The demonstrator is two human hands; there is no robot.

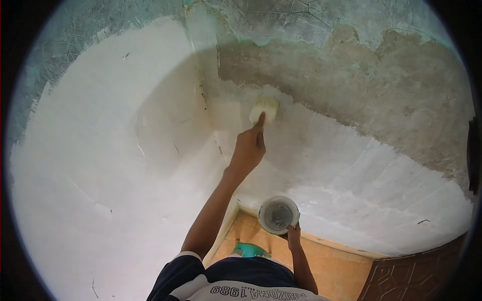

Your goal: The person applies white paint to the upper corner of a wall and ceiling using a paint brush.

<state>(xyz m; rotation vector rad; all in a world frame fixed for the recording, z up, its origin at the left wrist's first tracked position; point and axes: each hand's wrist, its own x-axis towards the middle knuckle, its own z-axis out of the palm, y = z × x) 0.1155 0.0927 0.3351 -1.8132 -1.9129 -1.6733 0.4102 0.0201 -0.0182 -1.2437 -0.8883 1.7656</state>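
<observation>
My left hand (pixel 249 149) is raised to the wall, closed on a wide flat paintbrush (pixel 262 116). Its index finger lies along the brush, whose pale bristles point up and meet the wall (pixel 321 135) just right of the corner. Lower down, my right hand (pixel 294 234) grips the edge of a round, light-coloured paint bucket (pixel 262 216). The bucket is seen from above, with greyish-white liquid in the bottom. Fresh white coating surrounds the brush, with bare grey-brown plaster above it.
A white-coated wall (pixel 90 165) fills the left side, with teal old paint along its upper edge. Below lie orange floor tiles (pixel 321 261) and a turquoise object (pixel 250 249), partly hidden by my body. A carved brown wooden panel (pixel 416 273) stands at the lower right.
</observation>
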